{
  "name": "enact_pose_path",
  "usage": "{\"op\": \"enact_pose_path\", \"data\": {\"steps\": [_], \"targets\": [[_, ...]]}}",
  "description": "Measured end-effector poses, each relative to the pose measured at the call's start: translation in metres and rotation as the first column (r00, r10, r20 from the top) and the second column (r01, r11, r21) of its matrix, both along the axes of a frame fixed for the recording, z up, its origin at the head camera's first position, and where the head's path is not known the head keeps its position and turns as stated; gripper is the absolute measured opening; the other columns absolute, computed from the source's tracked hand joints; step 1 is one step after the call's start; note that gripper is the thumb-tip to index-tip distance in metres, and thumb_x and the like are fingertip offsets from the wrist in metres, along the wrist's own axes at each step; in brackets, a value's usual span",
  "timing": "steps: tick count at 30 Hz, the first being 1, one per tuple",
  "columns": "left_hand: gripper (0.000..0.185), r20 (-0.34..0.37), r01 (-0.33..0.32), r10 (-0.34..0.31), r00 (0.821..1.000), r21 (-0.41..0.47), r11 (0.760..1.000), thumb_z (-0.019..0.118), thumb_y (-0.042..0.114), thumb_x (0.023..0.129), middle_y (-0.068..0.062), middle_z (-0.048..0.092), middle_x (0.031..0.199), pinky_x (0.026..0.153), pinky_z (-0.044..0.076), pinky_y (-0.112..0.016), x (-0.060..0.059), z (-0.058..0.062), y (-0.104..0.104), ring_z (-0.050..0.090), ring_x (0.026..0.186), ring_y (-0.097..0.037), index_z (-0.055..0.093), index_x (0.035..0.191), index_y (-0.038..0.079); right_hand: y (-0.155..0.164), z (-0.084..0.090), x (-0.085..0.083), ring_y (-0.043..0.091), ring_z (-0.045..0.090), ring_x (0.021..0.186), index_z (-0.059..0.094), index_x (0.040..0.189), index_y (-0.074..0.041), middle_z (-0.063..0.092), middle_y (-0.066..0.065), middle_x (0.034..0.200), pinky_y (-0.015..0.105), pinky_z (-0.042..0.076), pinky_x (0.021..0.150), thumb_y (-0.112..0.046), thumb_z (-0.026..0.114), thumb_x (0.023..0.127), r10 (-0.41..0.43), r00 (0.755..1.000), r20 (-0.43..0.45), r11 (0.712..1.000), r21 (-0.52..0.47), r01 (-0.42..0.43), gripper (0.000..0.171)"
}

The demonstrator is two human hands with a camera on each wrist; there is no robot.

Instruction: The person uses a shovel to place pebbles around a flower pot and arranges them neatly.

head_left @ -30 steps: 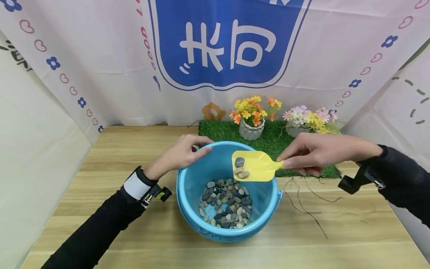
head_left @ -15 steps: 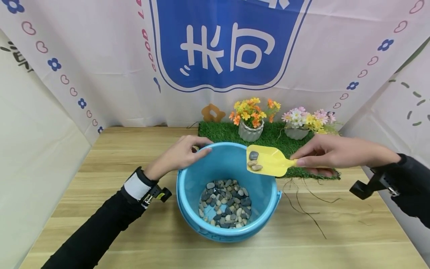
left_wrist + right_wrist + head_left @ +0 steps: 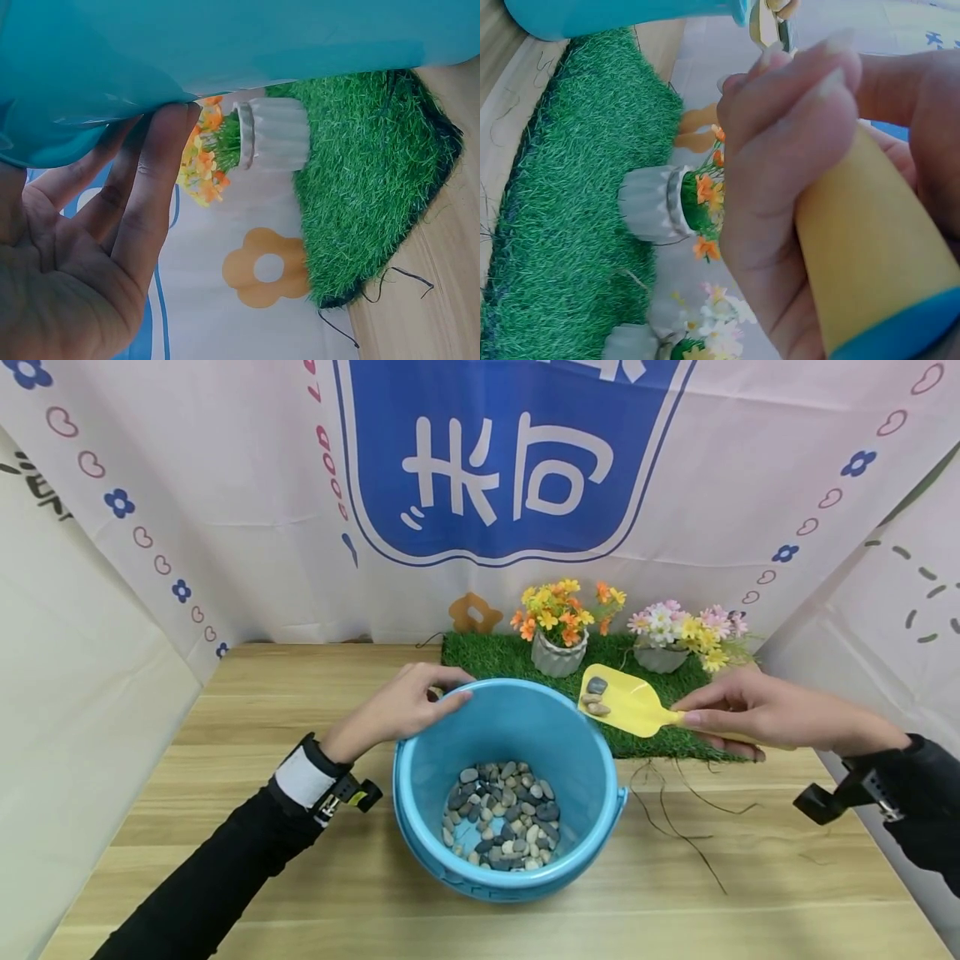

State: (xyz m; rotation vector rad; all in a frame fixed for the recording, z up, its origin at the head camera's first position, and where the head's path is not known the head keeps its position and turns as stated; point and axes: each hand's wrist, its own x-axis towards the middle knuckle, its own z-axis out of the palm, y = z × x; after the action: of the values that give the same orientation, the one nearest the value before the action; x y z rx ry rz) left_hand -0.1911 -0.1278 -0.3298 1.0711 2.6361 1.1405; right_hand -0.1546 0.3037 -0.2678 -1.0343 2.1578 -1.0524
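Note:
My right hand (image 3: 738,710) grips the handle of a yellow toy shovel (image 3: 633,703), whose blade is level above the right rear of the bucket's rim. On the blade lie a dark grey pebble (image 3: 597,685) and two tan pebbles (image 3: 596,708). In the right wrist view the fingers wrap round the thick yellow handle (image 3: 877,240) with its blue end. The blue bucket (image 3: 402,793) stands upright with many grey, black and tan pebbles (image 3: 504,814) on its bottom. My left hand (image 3: 405,703) grips the bucket's left rear rim, thumb on one side and fingers on the other.
Behind the bucket lies an artificial grass mat (image 3: 480,653). On it stand a pot with orange and yellow flowers (image 3: 558,652) and a pot with pink, white and yellow flowers (image 3: 660,656). Thin dark strands (image 3: 678,831) lie on the wooden table (image 3: 285,893) at right.
My right hand has moved the shovel right and back, from over the bucket's opening to its right rear rim, the pebbles staying on the blade. My left hand has kept its place.

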Motion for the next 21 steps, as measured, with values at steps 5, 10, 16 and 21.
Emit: {"op": "enact_pose_path", "data": {"steps": [5, 10, 16, 21], "targets": [[0.027, 0.000, 0.000, 0.000, 1.000, -0.005, 1.000, 0.054, 0.027, 0.096, -0.001, 0.064, 0.094, 0.068, 0.053, -0.027, 0.000, 0.000, 0.000, 0.060, 0.082, -0.011, 0.066, 0.115, 0.011, 0.008, -0.012, 0.003, 0.014, 0.046, 0.041, 0.059, 0.126, -0.009, 0.051, 0.003, 0.059, 0.032, 0.043, 0.040, -0.004, 0.044, 0.099, -0.053, 0.999, -0.007, 0.998, -0.015, 0.053, 0.031], [0.027, -0.001, -0.006, 0.006, 1.000, -0.014, 1.000, 0.054, 0.027, 0.096, 0.001, 0.064, 0.094, 0.068, 0.053, -0.027, 0.001, 0.000, -0.001, 0.060, 0.083, -0.011, 0.065, 0.115, 0.011, 0.015, -0.024, 0.007, 0.017, 0.045, 0.042, 0.057, 0.128, -0.011, 0.050, 0.005, 0.058, 0.033, 0.043, 0.042, -0.010, 0.043, 0.100, -0.112, 0.993, 0.032, 0.994, 0.011, 0.111, 0.031], [0.027, 0.009, -0.007, 0.007, 1.000, -0.018, 1.000, 0.054, 0.027, 0.096, 0.002, 0.064, 0.094, 0.068, 0.053, -0.027, 0.001, 0.001, 0.000, 0.060, 0.083, -0.011, 0.065, 0.116, 0.011, 0.023, -0.037, 0.010, 0.021, 0.046, 0.046, 0.061, 0.120, -0.013, 0.054, 0.008, 0.067, 0.032, 0.041, 0.041, -0.017, 0.044, 0.101, -0.193, 0.980, 0.041, 0.980, 0.048, 0.191, 0.026], [0.027, 0.013, -0.004, 0.005, 1.000, -0.009, 1.000, 0.054, 0.026, 0.096, 0.001, 0.064, 0.094, 0.067, 0.053, -0.026, 0.001, 0.001, 0.000, 0.061, 0.083, -0.011, 0.065, 0.116, 0.010, 0.028, -0.047, 0.012, 0.022, 0.046, 0.047, 0.062, 0.114, -0.010, 0.053, 0.010, 0.069, 0.033, 0.041, 0.041, -0.016, 0.043, 0.101, -0.227, 0.972, 0.062, 0.974, 0.029, 0.226, 0.024]]}}
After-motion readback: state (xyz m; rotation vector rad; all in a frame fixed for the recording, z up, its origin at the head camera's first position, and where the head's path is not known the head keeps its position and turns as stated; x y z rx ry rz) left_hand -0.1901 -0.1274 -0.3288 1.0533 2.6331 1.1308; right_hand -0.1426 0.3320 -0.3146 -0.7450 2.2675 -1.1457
